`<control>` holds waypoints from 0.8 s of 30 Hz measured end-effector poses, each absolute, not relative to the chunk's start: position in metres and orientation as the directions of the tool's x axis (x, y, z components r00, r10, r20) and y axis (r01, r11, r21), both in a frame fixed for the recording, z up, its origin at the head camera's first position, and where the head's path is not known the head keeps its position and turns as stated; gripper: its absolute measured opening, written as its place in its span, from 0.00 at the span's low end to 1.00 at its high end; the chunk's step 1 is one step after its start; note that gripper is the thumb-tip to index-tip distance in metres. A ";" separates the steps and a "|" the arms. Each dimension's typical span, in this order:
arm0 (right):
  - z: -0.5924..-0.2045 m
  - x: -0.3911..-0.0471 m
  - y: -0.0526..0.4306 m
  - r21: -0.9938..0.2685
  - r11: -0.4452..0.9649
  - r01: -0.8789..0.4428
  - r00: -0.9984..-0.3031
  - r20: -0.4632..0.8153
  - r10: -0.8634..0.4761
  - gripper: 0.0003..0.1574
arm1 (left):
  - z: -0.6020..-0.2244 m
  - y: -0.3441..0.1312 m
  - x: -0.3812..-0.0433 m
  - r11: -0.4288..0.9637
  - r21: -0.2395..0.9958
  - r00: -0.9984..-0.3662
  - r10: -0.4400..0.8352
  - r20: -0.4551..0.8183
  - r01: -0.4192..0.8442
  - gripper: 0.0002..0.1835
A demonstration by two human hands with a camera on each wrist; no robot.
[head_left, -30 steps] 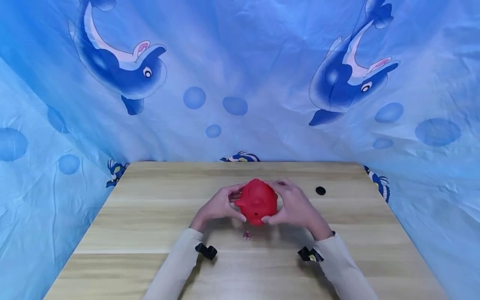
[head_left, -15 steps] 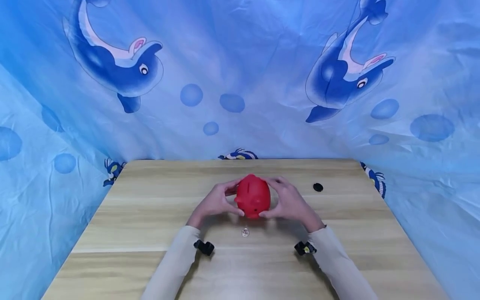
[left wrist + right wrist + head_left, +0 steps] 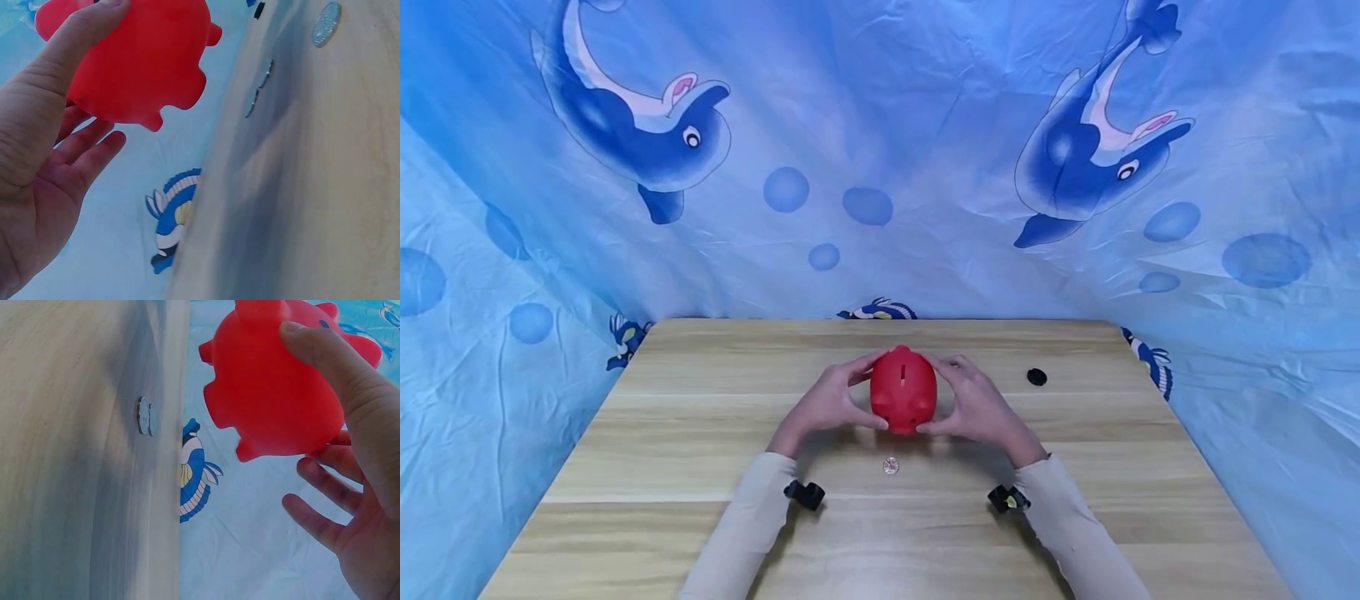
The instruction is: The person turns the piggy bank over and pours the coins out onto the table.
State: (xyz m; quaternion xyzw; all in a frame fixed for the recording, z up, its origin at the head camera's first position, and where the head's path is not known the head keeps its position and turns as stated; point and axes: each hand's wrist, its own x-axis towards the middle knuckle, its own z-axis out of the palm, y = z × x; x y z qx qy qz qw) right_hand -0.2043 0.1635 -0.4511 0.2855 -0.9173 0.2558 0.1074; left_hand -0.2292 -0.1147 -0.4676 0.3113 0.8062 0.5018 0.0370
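A red piggy bank (image 3: 903, 402) is held between both hands, its coin slot facing up and its snout toward the near side. My left hand (image 3: 837, 398) grips its left side, thumb at the front and fingers behind. On the opposite side my right hand (image 3: 970, 400) grips it the same way. Both wrist views show the bank's feet raised off the tabletop. A silver coin (image 3: 891, 466) lies on the table just in front of it. Two more coins (image 3: 143, 415) lie on the wood under the bank, hidden from the head view.
A round black plug (image 3: 1037, 377) lies on the wooden table (image 3: 715, 467) at the back right. Behind the table's far edge hangs a blue curtain (image 3: 925, 100) printed with dolphins. Small black cameras (image 3: 805, 495) sit at both wrists.
The piggy bank was tilted with its slot turned to the left; both hands have turned it upright so the slot faces up. The coin in front and the black plug stay put.
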 end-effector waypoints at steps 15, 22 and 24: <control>-0.437 -0.203 0.164 -0.257 0.583 -0.771 -0.587 0.642 -0.494 0.70 | -0.427 -0.110 -0.209 0.421 0.523 -0.669 0.521 0.530 0.742 0.57; -0.445 -0.207 0.165 -0.266 0.579 -0.771 -0.590 0.641 -0.491 0.68 | -0.434 -0.109 -0.210 0.421 0.500 -0.653 0.521 0.550 0.757 0.56; -0.443 -0.207 0.166 -0.255 0.555 -0.792 -0.558 0.671 -0.488 0.67 | -0.434 -0.108 -0.210 0.404 0.499 -0.641 0.515 0.569 0.767 0.56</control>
